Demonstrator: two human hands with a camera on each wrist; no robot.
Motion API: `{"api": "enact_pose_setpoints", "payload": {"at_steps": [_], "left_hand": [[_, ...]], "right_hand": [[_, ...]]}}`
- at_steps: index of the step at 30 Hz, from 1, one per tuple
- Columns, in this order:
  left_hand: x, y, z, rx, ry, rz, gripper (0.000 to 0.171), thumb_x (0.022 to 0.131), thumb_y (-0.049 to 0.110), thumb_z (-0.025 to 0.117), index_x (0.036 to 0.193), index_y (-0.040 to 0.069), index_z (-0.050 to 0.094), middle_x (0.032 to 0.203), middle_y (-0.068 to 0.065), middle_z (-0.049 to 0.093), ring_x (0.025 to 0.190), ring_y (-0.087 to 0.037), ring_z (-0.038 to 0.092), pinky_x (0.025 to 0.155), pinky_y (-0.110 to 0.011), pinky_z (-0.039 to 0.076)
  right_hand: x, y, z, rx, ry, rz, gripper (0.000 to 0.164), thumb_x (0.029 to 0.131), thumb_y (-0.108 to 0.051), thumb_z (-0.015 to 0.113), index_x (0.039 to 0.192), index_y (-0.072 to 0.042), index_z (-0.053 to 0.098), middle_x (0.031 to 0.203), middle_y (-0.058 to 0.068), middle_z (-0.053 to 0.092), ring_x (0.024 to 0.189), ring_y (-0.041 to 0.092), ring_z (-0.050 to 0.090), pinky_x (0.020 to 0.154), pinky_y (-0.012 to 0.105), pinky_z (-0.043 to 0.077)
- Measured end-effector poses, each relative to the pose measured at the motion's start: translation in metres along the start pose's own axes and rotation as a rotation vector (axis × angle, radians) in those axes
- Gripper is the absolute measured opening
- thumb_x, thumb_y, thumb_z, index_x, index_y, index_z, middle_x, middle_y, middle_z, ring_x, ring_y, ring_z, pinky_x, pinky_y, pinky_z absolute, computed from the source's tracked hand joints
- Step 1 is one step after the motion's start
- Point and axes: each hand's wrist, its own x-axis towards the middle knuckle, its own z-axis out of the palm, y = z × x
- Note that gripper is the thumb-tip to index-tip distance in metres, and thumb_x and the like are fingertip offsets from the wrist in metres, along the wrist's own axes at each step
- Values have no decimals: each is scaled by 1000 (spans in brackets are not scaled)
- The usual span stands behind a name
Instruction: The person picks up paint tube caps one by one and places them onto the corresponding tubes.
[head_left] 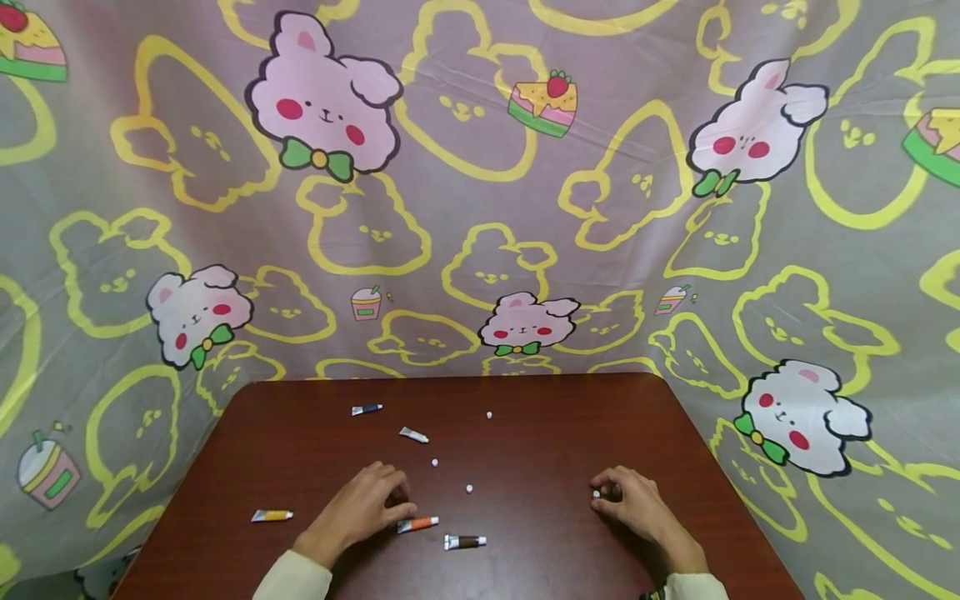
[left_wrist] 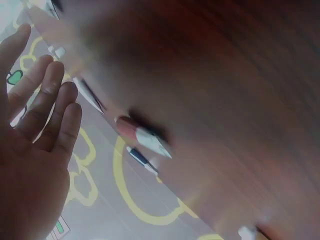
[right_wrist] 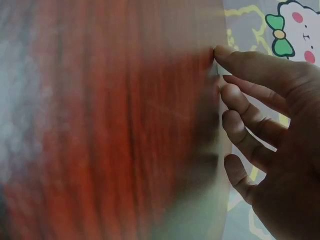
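Seen from above: a dark reddish-brown table [head_left: 525, 450], with small paint tubes lying flat on it and two bare hands over its near half. At the near side, left of centre, an orange paint tube [head_left: 417, 524], just beside the thumb of the left hand [head_left: 367, 504]. Long axis almost straight across, tilted slightly toward the far edge at the right; flat silver end to the left, narrow end pointing right. Left hand with slack, partly bent fingers and nothing in its grasp; cannot tell about contact between thumb and tube.

Well apart, toward the table's right side, the right hand [head_left: 633, 500], nearly closed at thumb and forefinger, with a tiny white cap [head_left: 596, 494] pinched between the tips; other fingers loosely bent. Too small to tell which way the cap faces.

Near the orange paint tube, a little closer and to the right, a brown paint tube [head_left: 465, 542], level from left to right, narrow end right. Left of the left hand, a yellow paint tube [head_left: 272, 515], likewise sideways, narrow end right. Toward the back left, a dark blue paint tube [head_left: 367, 409], narrow end right; just nearer, a silvery paint tube [head_left: 413, 434], slanted, narrow end toward the near right. Across the middle, three loose caps [head_left: 468, 488], well apart from one another. Behind, a rabbit-patterned cloth [head_left: 450, 208].
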Motion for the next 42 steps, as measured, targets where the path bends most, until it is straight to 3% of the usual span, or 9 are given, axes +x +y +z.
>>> {"api": "enact_pose_setpoints", "payload": {"at_steps": [17,24,31,42], "left_hand": [[-15,-26,-18,38,45,-135,31,83,31,95,99,18,71,88,8,64,85,-10,58,77,-37,52],[-20,-29,-22,25,-17,-265,32,85,32,95,102,19,70,87,7,60,86,-12,54,79,-39,50],[-26,-32,-24,39,21,-281,33,81,27,96,99,17,70,88,5,63,87,-17,59,80,-43,52],[-32,-35,-25,50,-6,-335,31,82,27,96,95,17,70,86,4,63,84,-17,59,77,-43,52]], "right_hand": [[0,-4,1,-12,-1,4,15,89,-24,90,93,-29,76,85,-19,63,82,0,57,85,41,39],[1,-4,1,-22,-17,30,16,89,-24,89,92,-30,75,85,-20,63,84,2,58,86,42,39],[1,-7,-1,-13,-5,21,15,90,-24,89,92,-29,75,85,-19,64,85,4,60,86,42,39],[2,-10,-4,-19,16,-10,15,90,-23,88,91,-29,75,85,-21,66,83,3,61,85,41,40]]}}
